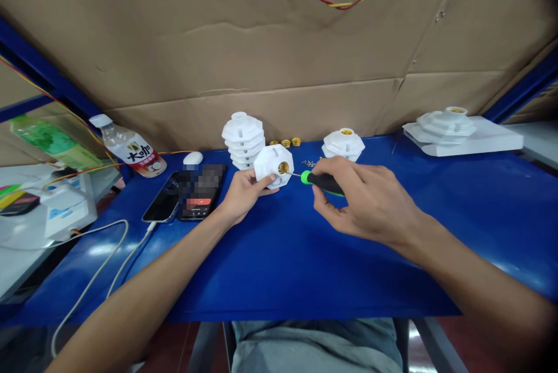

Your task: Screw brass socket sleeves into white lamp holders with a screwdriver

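My left hand (245, 194) grips a white octagonal lamp holder (267, 165) by its edge, tilted so that its brass-coloured socket faces right. A screwdriver (325, 182) with a black and green handle is in my right hand (366, 198); its tip reaches into the socket. Whether the tip touches a screw is hidden. Just behind the held piece rises a stack of white lamp holder bodies (242, 129). Several brass threaded shells (285, 143) lie beside that stack. Small screws (309, 163) are scattered on the blue table (279, 257) past the screwdriver.
More lamp holders (343, 143) with brass sockets stand behind my right hand. Others (447, 126) rest on a white box (483, 137) at far right. Two phones (163, 198), a white case (192, 158) and a drink bottle (131, 149) occupy the left. A cable (126, 262) crosses the left edge.
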A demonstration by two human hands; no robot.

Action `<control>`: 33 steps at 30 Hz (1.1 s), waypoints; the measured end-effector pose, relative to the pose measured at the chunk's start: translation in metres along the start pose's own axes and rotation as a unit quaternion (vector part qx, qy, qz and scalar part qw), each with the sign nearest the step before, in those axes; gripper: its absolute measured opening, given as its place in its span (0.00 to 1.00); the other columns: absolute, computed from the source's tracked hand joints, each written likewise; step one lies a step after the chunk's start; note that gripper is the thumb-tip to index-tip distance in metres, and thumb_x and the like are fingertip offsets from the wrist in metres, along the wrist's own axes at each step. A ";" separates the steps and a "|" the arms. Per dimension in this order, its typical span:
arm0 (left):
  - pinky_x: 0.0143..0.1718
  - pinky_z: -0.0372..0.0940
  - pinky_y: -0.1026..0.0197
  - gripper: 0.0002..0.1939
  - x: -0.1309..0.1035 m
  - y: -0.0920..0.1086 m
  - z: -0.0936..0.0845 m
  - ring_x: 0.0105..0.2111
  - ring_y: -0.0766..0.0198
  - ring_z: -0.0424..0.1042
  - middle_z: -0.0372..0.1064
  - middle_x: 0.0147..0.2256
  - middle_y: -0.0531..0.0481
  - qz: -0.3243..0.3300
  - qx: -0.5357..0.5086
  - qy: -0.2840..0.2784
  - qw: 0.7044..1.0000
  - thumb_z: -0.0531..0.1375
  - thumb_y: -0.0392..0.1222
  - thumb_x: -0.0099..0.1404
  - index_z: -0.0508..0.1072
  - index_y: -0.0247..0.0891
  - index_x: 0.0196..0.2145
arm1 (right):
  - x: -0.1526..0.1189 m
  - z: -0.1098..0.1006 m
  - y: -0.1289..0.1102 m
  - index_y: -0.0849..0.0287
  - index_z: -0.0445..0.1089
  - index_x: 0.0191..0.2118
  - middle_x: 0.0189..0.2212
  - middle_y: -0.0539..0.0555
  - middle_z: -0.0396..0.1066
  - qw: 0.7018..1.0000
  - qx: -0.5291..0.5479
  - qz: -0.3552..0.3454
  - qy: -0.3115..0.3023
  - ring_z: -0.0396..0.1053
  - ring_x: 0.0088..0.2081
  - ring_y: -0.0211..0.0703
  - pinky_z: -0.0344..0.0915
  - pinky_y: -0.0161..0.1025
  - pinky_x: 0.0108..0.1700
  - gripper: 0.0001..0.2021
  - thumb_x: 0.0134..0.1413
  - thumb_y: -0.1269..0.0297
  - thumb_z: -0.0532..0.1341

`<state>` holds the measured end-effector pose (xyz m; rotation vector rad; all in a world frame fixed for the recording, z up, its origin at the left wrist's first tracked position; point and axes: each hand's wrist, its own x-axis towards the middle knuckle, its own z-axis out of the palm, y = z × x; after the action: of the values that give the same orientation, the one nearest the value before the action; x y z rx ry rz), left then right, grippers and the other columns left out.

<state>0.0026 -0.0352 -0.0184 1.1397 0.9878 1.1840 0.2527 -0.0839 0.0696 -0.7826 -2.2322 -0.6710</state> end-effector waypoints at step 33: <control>0.59 0.75 0.36 0.22 -0.001 -0.001 -0.002 0.52 0.43 0.80 0.83 0.49 0.37 0.016 0.015 -0.017 1.000 0.76 0.52 0.60 0.85 0.34 0.46 | 0.000 0.002 -0.007 0.58 0.73 0.37 0.25 0.47 0.75 0.995 -0.091 -0.014 0.049 0.68 0.21 0.36 0.58 0.40 0.24 0.07 0.68 0.62 0.66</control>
<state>0.0008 -0.0355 -0.0195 1.2002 0.9672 1.1748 0.2475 -0.0873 0.0666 -0.7900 -2.1188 -0.9157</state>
